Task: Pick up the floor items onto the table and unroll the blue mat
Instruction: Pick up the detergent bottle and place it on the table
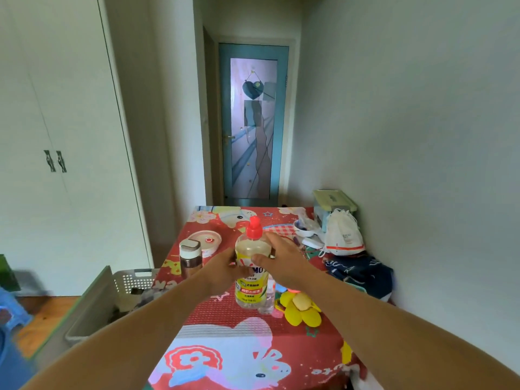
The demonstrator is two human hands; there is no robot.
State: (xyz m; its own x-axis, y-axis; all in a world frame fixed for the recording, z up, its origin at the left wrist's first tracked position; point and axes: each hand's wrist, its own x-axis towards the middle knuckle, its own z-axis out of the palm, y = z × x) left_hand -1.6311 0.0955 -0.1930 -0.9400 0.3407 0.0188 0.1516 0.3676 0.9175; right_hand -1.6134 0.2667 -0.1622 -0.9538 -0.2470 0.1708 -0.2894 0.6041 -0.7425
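A clear bottle with a red cap and a yellow label stands upright over the middle of the table, which wears a red cartoon cloth. My left hand wraps its left side and my right hand grips its right shoulder. Whether its base touches the cloth I cannot tell. A smaller clear bottle stands right behind it. No blue mat is in sight.
On the table: a brown jar, a round lidded bowl, a yellow flower toy, dark blue cloth, a white drawstring bag, a green box. A grey perforated basket and a blue stool stand left.
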